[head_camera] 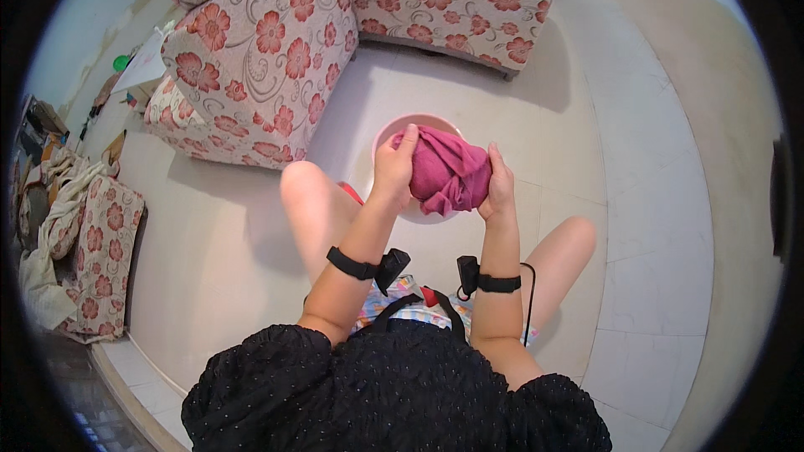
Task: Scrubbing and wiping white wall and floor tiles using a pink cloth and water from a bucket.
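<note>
A bunched magenta cloth [447, 169] is held between my two hands, over a pink plastic basin [414, 119] on the floor. My left hand [396, 166] grips the cloth's left side, thumb along its upper edge. Around its right side is my right hand [499, 185], with the thumb pointing up. The cloth is folded and twisted into a rough ball, and it hides most of the basin's inside. Below the cloth, a part of the basin's near rim shows.
A flower-patterned armchair [251, 69] stands ahead on the left, beside another matching sofa piece [452, 0]. At far left, a patterned seat [110, 251] bears heaped clothes [63, 201]. Pale tiles [653, 289] line the right side. My bent knees flank the basin.
</note>
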A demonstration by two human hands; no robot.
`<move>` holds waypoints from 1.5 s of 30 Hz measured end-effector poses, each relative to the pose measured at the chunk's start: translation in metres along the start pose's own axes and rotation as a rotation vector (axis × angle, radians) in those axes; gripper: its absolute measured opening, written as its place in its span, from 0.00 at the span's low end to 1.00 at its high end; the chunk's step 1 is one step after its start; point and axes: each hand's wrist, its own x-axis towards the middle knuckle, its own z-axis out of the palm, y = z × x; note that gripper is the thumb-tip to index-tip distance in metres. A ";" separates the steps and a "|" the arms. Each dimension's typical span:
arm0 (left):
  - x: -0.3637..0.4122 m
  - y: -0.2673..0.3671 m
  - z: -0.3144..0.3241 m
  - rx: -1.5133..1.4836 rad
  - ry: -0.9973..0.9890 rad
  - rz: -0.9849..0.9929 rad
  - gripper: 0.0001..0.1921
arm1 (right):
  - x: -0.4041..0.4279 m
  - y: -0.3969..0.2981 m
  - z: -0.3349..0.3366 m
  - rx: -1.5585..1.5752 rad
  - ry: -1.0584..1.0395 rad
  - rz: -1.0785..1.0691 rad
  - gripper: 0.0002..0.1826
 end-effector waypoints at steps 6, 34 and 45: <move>0.038 -0.013 -0.066 -0.412 0.102 -0.357 0.25 | 0.017 0.038 0.011 0.057 -0.148 0.165 0.16; 0.040 -0.049 -0.034 1.008 -0.434 -0.076 0.16 | 0.025 -0.005 -0.066 -1.034 0.180 -0.330 0.11; 0.083 -0.131 -0.070 1.056 -0.556 -0.544 0.17 | 0.082 0.086 -0.187 -1.262 0.203 0.076 0.14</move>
